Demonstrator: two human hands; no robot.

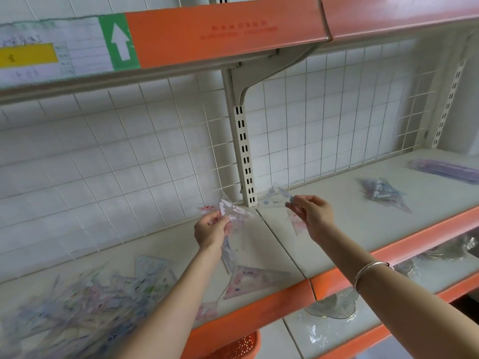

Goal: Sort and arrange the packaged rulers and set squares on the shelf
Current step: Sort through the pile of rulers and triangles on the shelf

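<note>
Far left on the upper rail, a paper label [51,47] is stuck up with handwriting on it, but it's way too blurred to be read; only a yellow patch [28,57] and a green sticker [119,42] with a white up-arrow can be made out. Some faint print is stamped into the orange strip [220,32] beside it, also unreadable. Down on the shelf [337,229], a jumbled heap [77,301] of clear packaged set squares is spread at the left end, probably the unsorted stock. A fanned bunch of packets [233,211] is gripped in the left hand [210,230], fingers curled round it, held up off the shelf, most likely so they can be picked through one at a time. Just below, one pink-printed set square [248,278] is lying flat near the front edge. A blue-printed packet [276,199] is pinched by its corner between thumb and forefinger of the right hand [313,216], apart from the bunch, so it looks like it's been singled out; a pinkish one seems tucked under the palm, though that can't be told for sure. Further right, a small pile [383,195] of similar bluish packets is laid out, likely the matching group, and a purple stack [445,169] is parked well apart at the far end. No brand can be read on anything.
</note>
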